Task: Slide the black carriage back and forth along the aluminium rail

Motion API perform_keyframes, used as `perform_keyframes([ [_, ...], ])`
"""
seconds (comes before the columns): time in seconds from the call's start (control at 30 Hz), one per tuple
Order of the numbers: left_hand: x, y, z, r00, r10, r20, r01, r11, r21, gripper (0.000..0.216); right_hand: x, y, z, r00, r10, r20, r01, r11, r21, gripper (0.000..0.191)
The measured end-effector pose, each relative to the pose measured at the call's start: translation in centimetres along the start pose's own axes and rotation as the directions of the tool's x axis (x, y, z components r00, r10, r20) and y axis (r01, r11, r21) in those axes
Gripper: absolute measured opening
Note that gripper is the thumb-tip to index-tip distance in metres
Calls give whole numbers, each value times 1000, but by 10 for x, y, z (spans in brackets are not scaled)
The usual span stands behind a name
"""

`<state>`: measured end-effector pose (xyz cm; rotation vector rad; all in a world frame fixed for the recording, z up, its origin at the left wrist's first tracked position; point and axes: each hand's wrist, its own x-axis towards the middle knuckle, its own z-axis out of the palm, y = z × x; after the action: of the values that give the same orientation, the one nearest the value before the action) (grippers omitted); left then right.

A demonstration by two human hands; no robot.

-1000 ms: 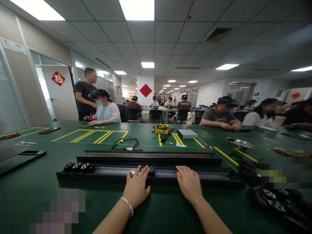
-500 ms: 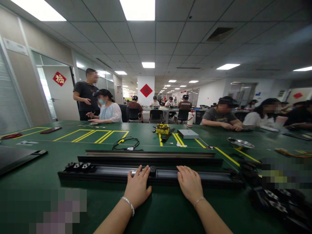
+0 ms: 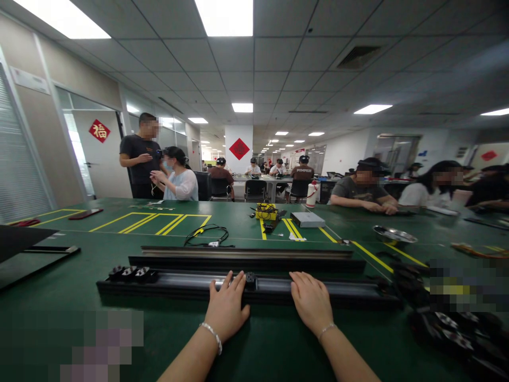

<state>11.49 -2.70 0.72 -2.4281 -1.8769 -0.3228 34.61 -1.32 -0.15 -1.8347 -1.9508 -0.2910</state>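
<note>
A long black rail (image 3: 178,291) lies crosswise in front of me, with a shiny grey channel along its top. Three black socket-like modules (image 3: 129,272) with pale faces sit at its left end. A small black block (image 3: 250,279) stands in the channel near the middle. My left hand (image 3: 227,303) rests on the rail just left of this block, fingers spread. Further right, my right hand (image 3: 312,298) lies flat over the rail, its fingers outstretched and close together. Neither hand grips anything. Behind it lies a second dark rail (image 3: 246,262), parallel to the first.
Black modules (image 3: 453,329) are heaped at the right, near a metal dish (image 3: 394,233). A black cable (image 3: 204,233), a yellow item (image 3: 266,211) and a grey box (image 3: 307,219) lie beyond the rails. A dark panel (image 3: 24,239) is at the left. Other people sit around the green table.
The dark panel at the left edge has risen and tilted. Across the table, the seated person in a mask has raised their hands. My own hands have stayed in place on the rail.
</note>
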Motion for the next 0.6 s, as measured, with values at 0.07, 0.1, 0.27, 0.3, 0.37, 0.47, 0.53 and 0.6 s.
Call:
perform_keyframes([
  [0.07, 0, 0, -1, 1000, -5, 8, 5, 1000, 3, 66, 0, 0, -1, 1000, 2, 4, -2, 1000, 3, 42],
  [0.1, 0, 0, -1, 1000, -5, 9, 5, 1000, 1, 66, 0, -1, -2, 1000, 2, 4, -2, 1000, 4, 42],
  [0.27, 1, -1, 1, 1000, 14, -21, -14, 1000, -14, 64, -1, -1, -3, 1000, 3, 9, -3, 1000, 8, 42],
  [0.3, 1, -2, 2, 1000, 16, -27, -16, 1000, -16, 64, -1, -1, -3, 1000, 1, 8, -1, 1000, 8, 42],
  [0.37, 0, -2, 3, 999, 16, -39, -17, 1000, -22, 64, -1, -1, -3, 1000, 0, 3, 0, 1000, 2, 41],
  [0.47, 0, -2, 5, 999, 18, -48, -19, 999, -35, 64, -1, -1, -1, 1000, 1, 0, -1, 1000, -7, 40],
  [0.53, 1, 0, 6, 999, 13, -42, -15, 999, -41, 65, -1, -1, -1, 1000, 4, 3, -4, 1000, -9, 41],
  [0.6, 2, 3, 7, 999, 6, -37, -8, 999, -43, 66, -1, -2, -2, 1000, 7, 10, -7, 1000, -9, 41],
])
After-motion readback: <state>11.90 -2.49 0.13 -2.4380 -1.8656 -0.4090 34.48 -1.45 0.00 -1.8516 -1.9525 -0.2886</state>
